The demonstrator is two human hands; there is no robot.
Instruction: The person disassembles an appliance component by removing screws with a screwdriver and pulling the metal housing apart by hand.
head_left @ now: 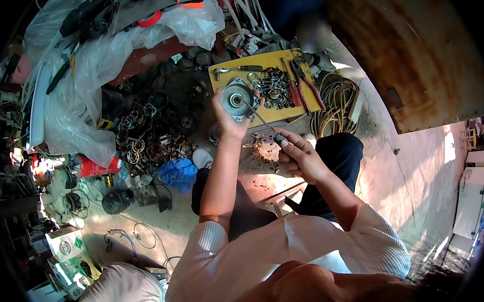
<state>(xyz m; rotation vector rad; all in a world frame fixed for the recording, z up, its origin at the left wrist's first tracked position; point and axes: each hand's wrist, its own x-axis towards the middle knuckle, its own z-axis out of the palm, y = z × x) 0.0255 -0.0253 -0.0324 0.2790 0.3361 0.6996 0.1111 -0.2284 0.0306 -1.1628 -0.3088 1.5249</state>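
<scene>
Head view: left hand (233, 123), fingers curled round metal housing (236, 100); looks stiff, fairly heavy, rim safest hold; right hand (304, 160), fingers closed on long-shafted tool (263, 120).

Patchy sun on floor (386, 184), L side dim, edges warped, prob. blurry.

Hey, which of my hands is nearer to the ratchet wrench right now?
Left. Your left hand, holding the round metal part, is just below the ratchet wrench in the picture; your right hand, gripping the thin-shafted tool, is farther down and to the right.
</scene>
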